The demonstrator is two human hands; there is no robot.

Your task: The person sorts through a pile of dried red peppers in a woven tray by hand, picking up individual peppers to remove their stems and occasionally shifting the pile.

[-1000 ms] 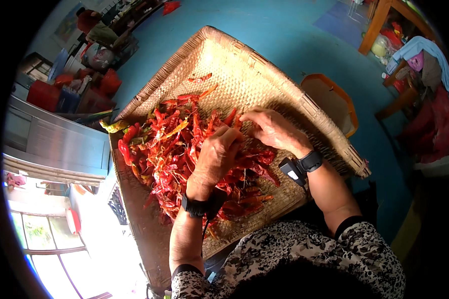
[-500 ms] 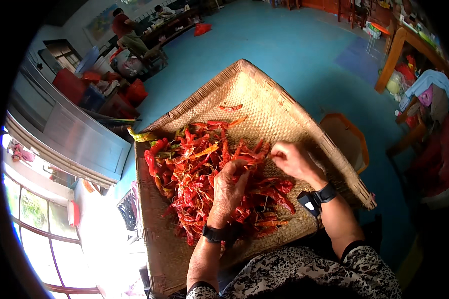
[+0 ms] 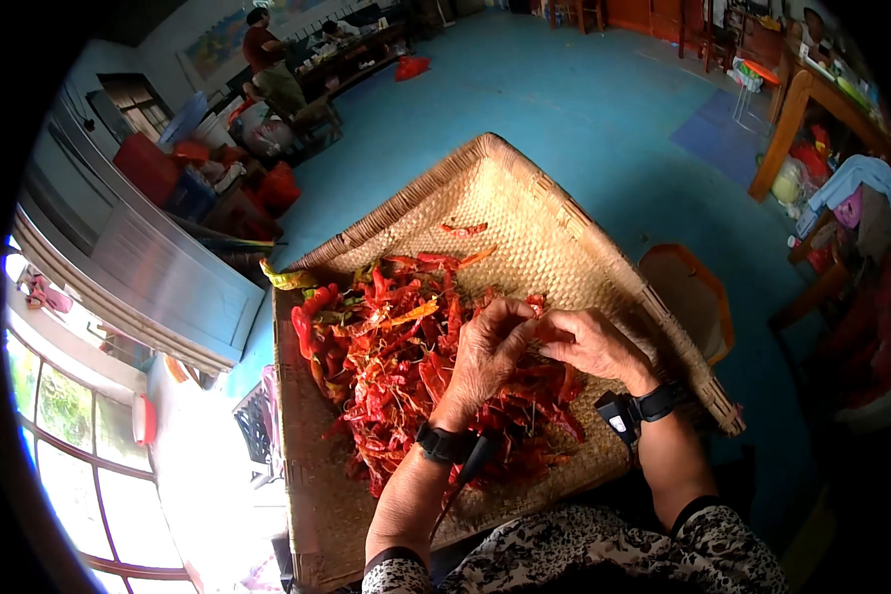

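Dried red chili peppers (image 3: 386, 356) lie in a loose heap in a woven basket tray (image 3: 525, 213), a few of them orange or yellow-green. Over the right side of the heap, my left hand (image 3: 490, 348) is closed in a pinch. My right hand (image 3: 596, 346) meets it from the right, its thumb and fingers pinched too. A red chili pepper (image 3: 536, 301) shows at the fingertips, mostly hidden by them. Both wrists wear black bands, and the right one carries a small dark device (image 3: 619, 416).
An orange-rimmed bin (image 3: 698, 297) stands on the blue floor to the right of the tray. A cloth-draped chair (image 3: 851, 198) is farther right. Red bags and containers (image 3: 223, 178) are piled at the far left, near a person (image 3: 267, 54) at the back.
My hands have come together: the left moved right and slightly up, the right moved slightly down, and their fingertips now meet. In the background, the person has straightened up somewhat.
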